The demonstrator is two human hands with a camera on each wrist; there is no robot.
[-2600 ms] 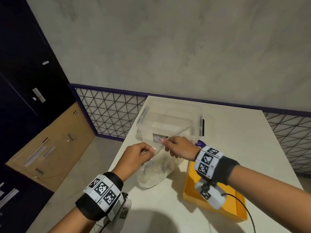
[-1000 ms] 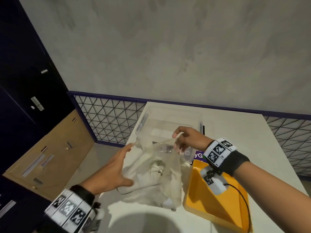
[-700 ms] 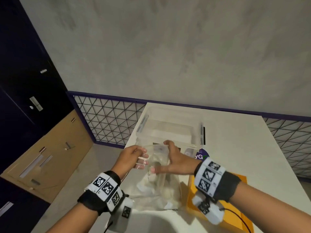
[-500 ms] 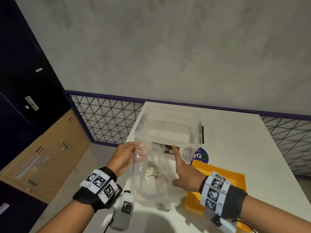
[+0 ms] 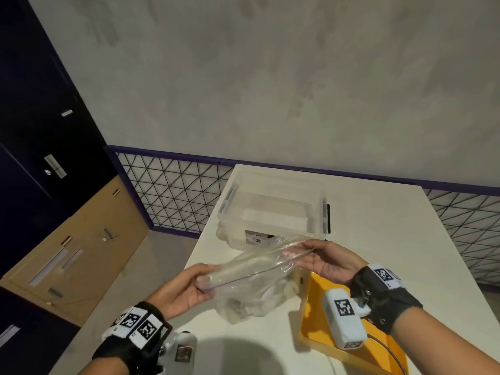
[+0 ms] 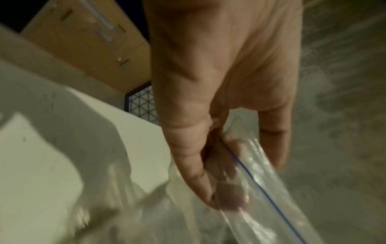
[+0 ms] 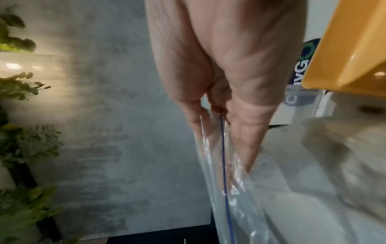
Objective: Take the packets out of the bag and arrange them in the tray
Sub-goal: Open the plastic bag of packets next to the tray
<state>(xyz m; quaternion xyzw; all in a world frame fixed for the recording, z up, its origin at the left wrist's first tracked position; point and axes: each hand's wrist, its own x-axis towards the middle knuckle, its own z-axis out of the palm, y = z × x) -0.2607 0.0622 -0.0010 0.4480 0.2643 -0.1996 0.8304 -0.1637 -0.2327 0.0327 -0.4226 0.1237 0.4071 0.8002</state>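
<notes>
A clear zip-top plastic bag [image 5: 251,277] hangs between both hands above the white table [image 5: 378,226]; pale packets [image 5: 284,289] show dimly through its lower part. My left hand [image 5: 197,284] pinches the left end of the bag's top strip [image 6: 256,178], thumb against fingers. At the right end, my right hand [image 5: 305,254] pinches the same strip [image 7: 223,148], which is stretched taut with its blue seal line showing. The yellow tray [image 5: 378,350] lies on the table under my right wrist; the part of it that shows holds no packets.
A clear plastic storage box [image 5: 273,212] with a label stands just behind the bag. A round purple sticker [image 7: 300,69] lies by the tray's far corner. The table's left edge drops to the floor beside a mesh fence [image 5: 173,193] and wooden panel [image 5: 81,253].
Both hands shifted from the bag's mouth sides to its two top corners and pulled apart, stretching the strip taut. The bag lifted and tilted, left end lower.
</notes>
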